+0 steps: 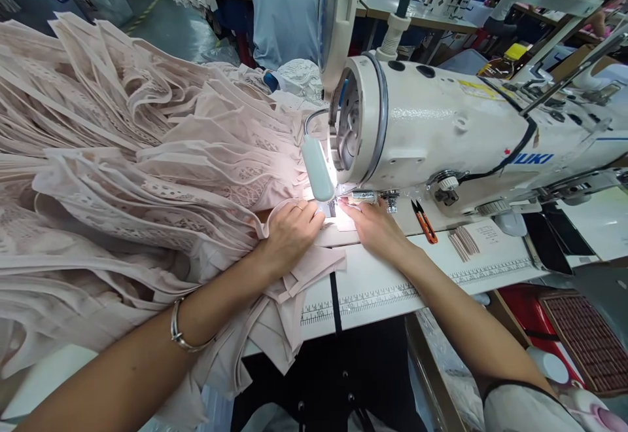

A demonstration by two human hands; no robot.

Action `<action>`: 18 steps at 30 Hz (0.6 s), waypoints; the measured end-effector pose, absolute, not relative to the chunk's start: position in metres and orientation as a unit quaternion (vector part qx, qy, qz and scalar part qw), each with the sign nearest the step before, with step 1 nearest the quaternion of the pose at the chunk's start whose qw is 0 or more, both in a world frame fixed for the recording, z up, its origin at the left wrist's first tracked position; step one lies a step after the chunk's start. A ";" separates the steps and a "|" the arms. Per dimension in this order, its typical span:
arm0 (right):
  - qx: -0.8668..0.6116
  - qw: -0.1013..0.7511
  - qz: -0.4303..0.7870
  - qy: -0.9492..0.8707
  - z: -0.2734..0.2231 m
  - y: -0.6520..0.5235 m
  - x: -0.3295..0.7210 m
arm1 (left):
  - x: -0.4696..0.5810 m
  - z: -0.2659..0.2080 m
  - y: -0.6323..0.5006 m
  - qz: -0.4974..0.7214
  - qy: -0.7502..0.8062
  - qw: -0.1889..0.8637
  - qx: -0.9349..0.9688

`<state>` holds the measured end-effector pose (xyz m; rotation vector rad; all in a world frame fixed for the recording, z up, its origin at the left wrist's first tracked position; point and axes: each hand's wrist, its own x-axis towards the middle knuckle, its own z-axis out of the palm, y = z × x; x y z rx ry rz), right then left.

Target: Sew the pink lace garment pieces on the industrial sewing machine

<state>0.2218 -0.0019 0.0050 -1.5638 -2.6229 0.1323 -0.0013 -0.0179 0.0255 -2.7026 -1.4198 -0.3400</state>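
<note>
A white sewing machine (432, 118) stands in front of me, its needle area lit by a small pale green lamp (318, 169). My left hand (294, 230) is left of the needle, its fingers closed on the edge of a pale pink lace-trimmed garment (314, 268). On the other side, my right hand (377, 228) pinches pale fabric close to the presser foot; its fingertips are partly lost in the glare. Orange-handled thread snips (424, 222) lie right of that hand. Farther right is a small stack of pinkish strips (464, 243).
A large heap of pale pink garments (161, 177) covers the left side. A printed ruler (383, 298) runs along the table's front edge. A dark phone-like slab (547, 239) lies at right, above a brown woven mat (589, 334). A person in blue (287, 13) is ahead.
</note>
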 end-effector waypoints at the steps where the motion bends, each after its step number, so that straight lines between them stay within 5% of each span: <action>1: -0.514 0.043 0.049 -0.855 0.005 -0.002 0.222 | -0.002 0.024 -0.018 -0.111 -0.464 0.034 -0.878; 18: -0.504 0.075 0.036 -0.860 0.010 -0.007 0.221 | -0.002 0.014 -0.010 -0.106 -0.504 -0.056 -0.855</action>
